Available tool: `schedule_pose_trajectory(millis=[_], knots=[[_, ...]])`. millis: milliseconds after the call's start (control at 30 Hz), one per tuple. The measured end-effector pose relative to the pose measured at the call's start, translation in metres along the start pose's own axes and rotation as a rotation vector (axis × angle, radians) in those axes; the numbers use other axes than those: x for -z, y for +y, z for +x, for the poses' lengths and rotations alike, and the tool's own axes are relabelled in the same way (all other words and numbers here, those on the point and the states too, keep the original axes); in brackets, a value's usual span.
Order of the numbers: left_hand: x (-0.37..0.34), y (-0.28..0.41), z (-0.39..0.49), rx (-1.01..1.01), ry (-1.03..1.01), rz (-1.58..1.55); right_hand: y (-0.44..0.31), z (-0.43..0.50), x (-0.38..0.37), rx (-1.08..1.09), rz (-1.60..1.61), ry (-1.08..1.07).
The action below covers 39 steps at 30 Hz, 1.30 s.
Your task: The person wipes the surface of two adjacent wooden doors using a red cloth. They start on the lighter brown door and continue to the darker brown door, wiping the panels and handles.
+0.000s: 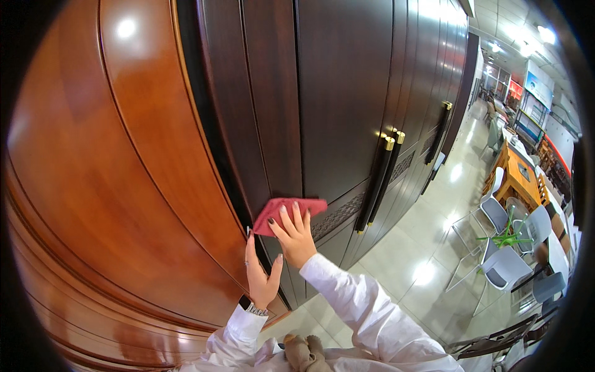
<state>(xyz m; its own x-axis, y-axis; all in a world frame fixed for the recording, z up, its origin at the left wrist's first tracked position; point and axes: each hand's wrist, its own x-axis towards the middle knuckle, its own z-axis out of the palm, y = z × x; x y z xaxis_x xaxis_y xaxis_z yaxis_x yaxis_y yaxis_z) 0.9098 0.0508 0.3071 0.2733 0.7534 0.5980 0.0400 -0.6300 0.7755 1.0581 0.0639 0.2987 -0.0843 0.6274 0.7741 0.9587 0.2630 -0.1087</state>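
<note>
My right hand (295, 235) presses a folded red cloth (279, 209) flat against the front of a dark brown wooden wardrobe (344, 83), its fingers spread over the fabric. Just left of it and lower, my left hand (262, 274) is raised with thumb and fingers apart, at the gap between the dark wardrobe and an orange-brown wooden cabinet (139, 162). Its fingertips are near the cloth's left corner; whether they touch the wood I cannot tell. A watch with a metal band is on the left wrist.
Long black handles with gold ends (379, 186) stick out from the wardrobe doors, above and below a carved lattice strip (339, 211). Glossy floor tiles (409, 251) lie to the right. Farther right stand white and grey chairs (504, 269), a green-legged stand (511, 237) and a wooden table (523, 174).
</note>
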Motion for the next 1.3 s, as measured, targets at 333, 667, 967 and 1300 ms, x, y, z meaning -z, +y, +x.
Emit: schedule_pose_trajectory(millis=[333, 667, 967, 1300], knots=[[-0.006, 0.021, 0.022, -0.015, 0.059, -0.168, 0.032, 0.116, 0.064, -0.219, 0.180, 0.349], [0.018, -0.005, 0.030, -0.014, 0.000, -0.324, -0.003, 0.007, -0.014, 0.107, 0.038, 0.185], [0.021, -0.007, 0.032, -0.096, -0.044, -0.304, -0.010, 0.125, 0.059, 0.292, -0.130, 0.273], [0.024, 0.002, 0.031, -0.107, -0.076, -0.261, -0.028, 0.206, 0.123, 0.280, -0.177, 0.339]])
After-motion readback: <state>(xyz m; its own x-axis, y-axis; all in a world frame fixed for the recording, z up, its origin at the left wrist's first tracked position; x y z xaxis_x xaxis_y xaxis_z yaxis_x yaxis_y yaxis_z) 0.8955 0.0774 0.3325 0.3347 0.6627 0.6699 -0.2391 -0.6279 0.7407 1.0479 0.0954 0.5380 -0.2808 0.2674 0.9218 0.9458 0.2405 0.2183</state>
